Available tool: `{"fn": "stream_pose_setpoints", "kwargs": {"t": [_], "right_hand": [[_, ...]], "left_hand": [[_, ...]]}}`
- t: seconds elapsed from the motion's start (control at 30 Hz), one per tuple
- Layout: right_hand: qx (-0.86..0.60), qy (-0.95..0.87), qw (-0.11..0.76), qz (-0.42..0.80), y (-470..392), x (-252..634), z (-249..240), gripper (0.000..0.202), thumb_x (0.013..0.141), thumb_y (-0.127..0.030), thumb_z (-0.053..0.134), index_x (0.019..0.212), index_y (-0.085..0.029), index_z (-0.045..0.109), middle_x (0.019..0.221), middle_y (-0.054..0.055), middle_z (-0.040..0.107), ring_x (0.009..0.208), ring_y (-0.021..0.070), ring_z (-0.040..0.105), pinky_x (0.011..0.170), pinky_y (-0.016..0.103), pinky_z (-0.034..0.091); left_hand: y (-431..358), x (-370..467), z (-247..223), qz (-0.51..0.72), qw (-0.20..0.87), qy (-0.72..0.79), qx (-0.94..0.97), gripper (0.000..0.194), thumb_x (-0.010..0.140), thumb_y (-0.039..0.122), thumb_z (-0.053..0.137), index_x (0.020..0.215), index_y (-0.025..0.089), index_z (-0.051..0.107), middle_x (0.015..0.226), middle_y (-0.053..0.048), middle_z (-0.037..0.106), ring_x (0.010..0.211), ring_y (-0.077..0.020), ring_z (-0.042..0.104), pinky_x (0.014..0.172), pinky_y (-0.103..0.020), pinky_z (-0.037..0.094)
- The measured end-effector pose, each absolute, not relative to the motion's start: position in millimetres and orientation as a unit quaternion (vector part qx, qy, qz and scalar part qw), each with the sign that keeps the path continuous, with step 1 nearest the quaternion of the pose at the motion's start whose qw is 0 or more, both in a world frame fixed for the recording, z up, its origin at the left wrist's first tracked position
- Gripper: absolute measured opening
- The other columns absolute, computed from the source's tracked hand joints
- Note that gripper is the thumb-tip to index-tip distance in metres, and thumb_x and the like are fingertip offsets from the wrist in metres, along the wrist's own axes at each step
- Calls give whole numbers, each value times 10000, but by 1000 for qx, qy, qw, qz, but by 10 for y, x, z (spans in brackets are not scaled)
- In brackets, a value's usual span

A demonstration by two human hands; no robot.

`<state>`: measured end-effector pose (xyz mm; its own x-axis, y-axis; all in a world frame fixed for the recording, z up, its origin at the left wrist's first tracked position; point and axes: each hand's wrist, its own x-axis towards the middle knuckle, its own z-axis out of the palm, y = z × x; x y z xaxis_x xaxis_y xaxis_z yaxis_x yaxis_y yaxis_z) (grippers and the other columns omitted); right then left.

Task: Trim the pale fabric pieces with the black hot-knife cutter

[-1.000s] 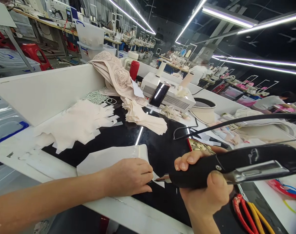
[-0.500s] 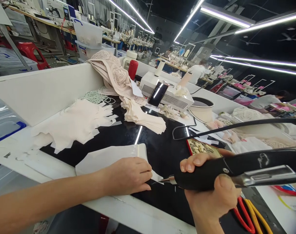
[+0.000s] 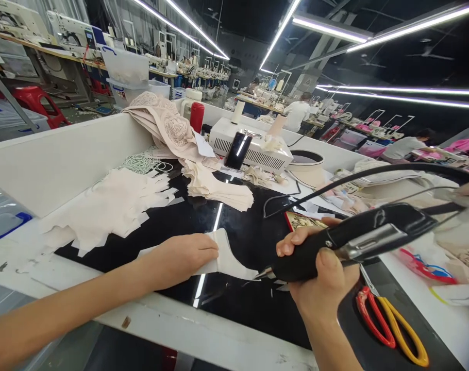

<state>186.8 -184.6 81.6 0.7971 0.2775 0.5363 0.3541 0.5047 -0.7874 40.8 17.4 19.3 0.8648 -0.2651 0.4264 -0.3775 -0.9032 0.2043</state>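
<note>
My left hand (image 3: 186,254) is closed on a white fabric piece (image 3: 230,260) low over the black tabletop, hiding much of its left part. The fabric's curved right end narrows to a point. In my right hand (image 3: 323,278) is a black corded hand tool (image 3: 300,257) with a pointed metal tip, my fingers and thumb wrapped round its body. Its tip meets or nearly touches the fabric's right point. Red-and-yellow-handled scissors (image 3: 389,322) lie to the right of my right wrist.
Cream fabric pieces (image 3: 106,203) and a second stack (image 3: 217,188) lie beyond my left hand. Farther back stand a phone (image 3: 238,149), a white vented box (image 3: 263,152) and a red bottle (image 3: 196,117). A low white wall (image 3: 68,159) borders the table. The tool's cable (image 3: 346,178) arches above the right side.
My left hand has moved a little left and up along the fabric, baring more of its right end. The tool has tilted, its rear end higher. The whole view has shifted slightly.
</note>
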Motion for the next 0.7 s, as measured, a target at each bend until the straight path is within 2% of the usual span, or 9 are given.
{"fn": "stream_pose_setpoints", "kwargs": {"t": [0.13, 0.23, 0.33, 0.43, 0.5, 0.57, 0.63, 0.7], "right_hand": [[-490, -313, 813, -36, -1789, 2000, 796, 369, 832, -371, 794, 1124, -254, 602, 744, -43, 667, 547, 148, 622, 516, 294, 535], [-476, -305, 824, -39, -1720, 2052, 795, 376, 826, -377, 801, 1118, -254, 600, 746, -45, 666, 550, 141, 618, 514, 282, 532], [-464, -307, 831, -30, -1661, 2037, 807, 358, 832, -366, 799, 1110, -249, 606, 757, -44, 667, 559, 136, 613, 518, 281, 537], [-459, -314, 831, -12, -1620, 1993, 815, 345, 848, -351, 780, 1127, -259, 599, 768, -46, 665, 563, 140, 616, 521, 293, 546], [-457, -316, 831, -10, -1596, 1973, 809, 355, 851, -356, 778, 1140, -265, 593, 774, -48, 665, 562, 141, 619, 519, 295, 545], [-456, -316, 832, -11, -1573, 1965, 793, 369, 851, -368, 781, 1149, -265, 589, 781, -49, 666, 564, 137, 618, 528, 296, 546], [-457, -316, 831, -8, -1554, 1963, 772, 375, 859, -373, 778, 1159, -263, 581, 790, -50, 667, 574, 133, 618, 547, 298, 549], [-456, -320, 831, -3, -1539, 1962, 749, 372, 872, -369, 774, 1165, -264, 571, 802, -49, 672, 585, 132, 619, 560, 296, 552]], "left_hand": [[160, 292, 235, 144, 126, -147, 970, 368, 934, -55, 522, 1190, 168, 664, 1185, -73, 710, 1078, -213, 676, 928, -318, 577], [-4, 207, 302, 105, 139, -108, 979, 346, 898, -62, 542, 1096, 185, 683, 1030, -42, 689, 899, -196, 670, 803, -290, 562], [-146, 167, 422, 64, 212, -78, 972, 194, 981, 51, 570, 1003, 198, 695, 947, -6, 661, 778, -147, 666, 714, -241, 527], [-172, 224, 557, 33, 256, -56, 965, 191, 1052, 142, 548, 933, 202, 685, 921, 15, 639, 719, -118, 661, 665, -228, 499], [-132, 333, 614, 40, 231, -52, 971, 134, 1051, 165, 577, 970, 197, 678, 958, 1, 654, 787, -149, 678, 705, -255, 519], [-71, 486, 629, 62, 209, -77, 973, 52, 1016, 193, 671, 1066, 190, 660, 1061, -31, 688, 970, -207, 690, 844, -313, 558], [-7, 650, 606, 74, 232, -129, 961, 235, 951, 214, 782, 1127, 190, 628, 1198, -61, 698, 1172, -242, 656, 1022, -379, 545], [49, 789, 562, 62, 272, -174, 944, 361, 892, 228, 853, 1159, 196, 611, 1306, -78, 681, 1322, -250, 600, 1122, -397, 508]]}}
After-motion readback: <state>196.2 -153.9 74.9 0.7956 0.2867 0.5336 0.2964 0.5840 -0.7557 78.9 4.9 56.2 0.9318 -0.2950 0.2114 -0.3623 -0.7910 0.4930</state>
